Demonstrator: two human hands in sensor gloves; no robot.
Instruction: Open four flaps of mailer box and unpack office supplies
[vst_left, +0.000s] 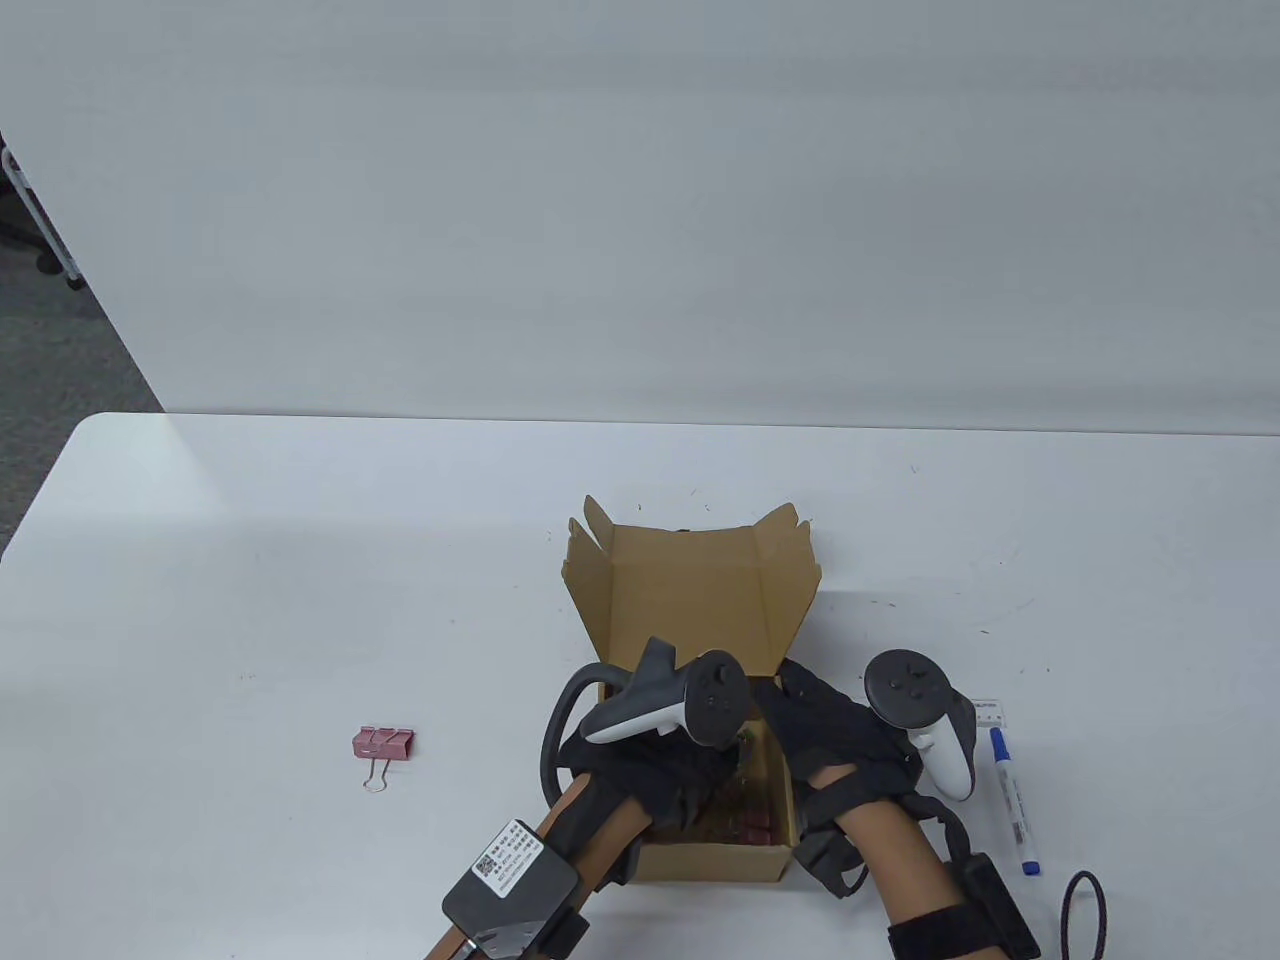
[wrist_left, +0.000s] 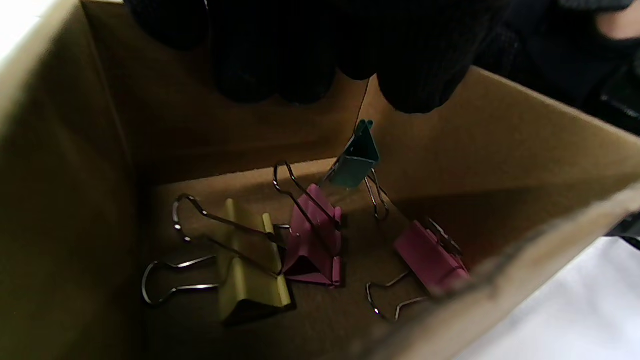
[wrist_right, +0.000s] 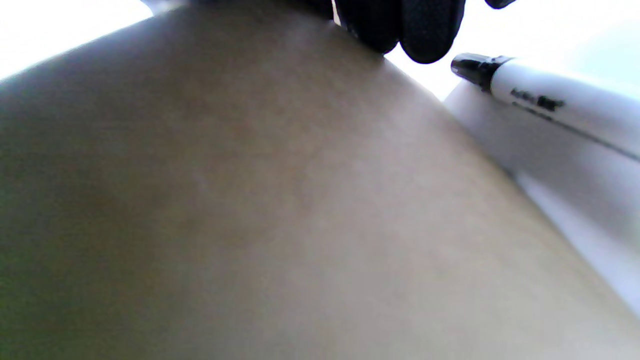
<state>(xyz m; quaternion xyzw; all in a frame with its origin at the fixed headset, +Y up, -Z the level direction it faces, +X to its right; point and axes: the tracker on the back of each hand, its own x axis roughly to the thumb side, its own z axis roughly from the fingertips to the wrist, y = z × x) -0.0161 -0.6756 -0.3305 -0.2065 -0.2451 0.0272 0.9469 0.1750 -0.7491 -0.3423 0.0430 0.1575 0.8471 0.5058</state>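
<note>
1. One big white table (vst_left: 300, 560) fills most of the table view, and everything sits on it.
2. One brown mailer box (vst_left: 690, 600) stands near the front edge of the table. Its lid and side flaps stand open and lean away from the person.
3. Two gloved hands are at the box. The left hand (vst_left: 660, 780) reaches down inside it. In the left wrist view its dark fingertips (wrist_left: 420, 85) hang above the clips. A thin wire runs up from the teal clip (wrist_left: 356, 159) to the fingertips, and that clip is tipped up off the floor, so the hand seems to pinch its wire handle.
4. The right hand (vst_left: 830, 740) lies on the right side of the box. In the right wrist view its fingers (wrist_right: 425, 30) curl over the top edge of the box wall and hold it.
5. One white marker (vst_left: 1013, 800) with a blue cap lies on the table just right of the right hand.
6. One pink clip (vst_left: 381, 745) lies alone on the table, well to the left of the box.
7. Three more clips rest on the box floor: a yellow clip (wrist_left: 250, 270), a purple-pink clip (wrist_left: 312, 240) touching it, and a pink clip near the wall (wrist_left: 430, 257).
8. One small white label (vst_left: 985, 711) lies just behind the marker.
</note>
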